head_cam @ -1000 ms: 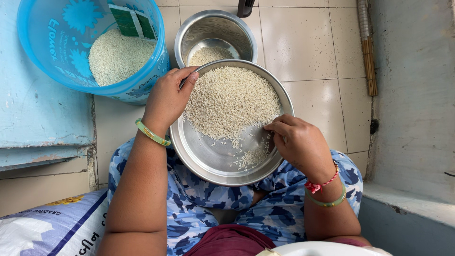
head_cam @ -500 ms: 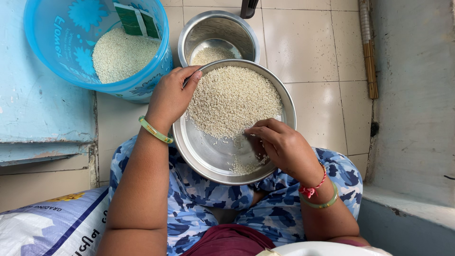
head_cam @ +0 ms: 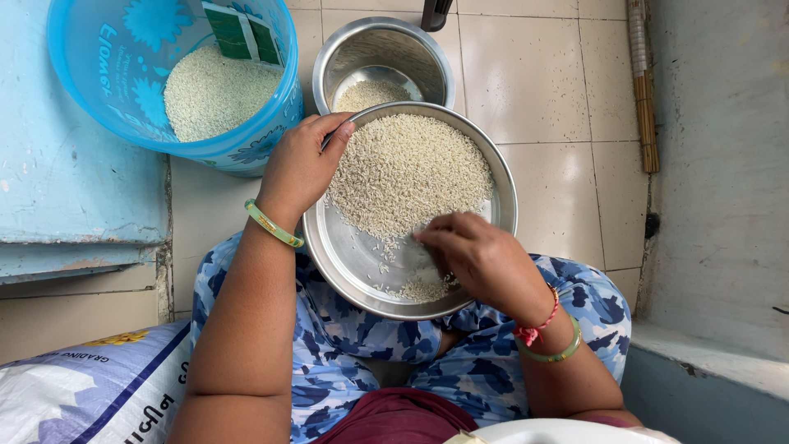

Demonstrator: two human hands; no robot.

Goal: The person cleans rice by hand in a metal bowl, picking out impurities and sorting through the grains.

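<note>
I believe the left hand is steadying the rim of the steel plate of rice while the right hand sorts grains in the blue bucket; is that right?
Not quite: the head view shows the right hand sorting grains in the steel plate itself, not in the blue bucket. The left hand does hold the plate's rim.

The right hand (head_cam: 481,259) hides the steel plate's (head_cam: 345,247) near rim.

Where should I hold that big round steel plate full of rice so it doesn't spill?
Probably the thin raised rim of the big round steel plate, from both sides. The left hand already grips its left edge; the right edge is bare.
</note>
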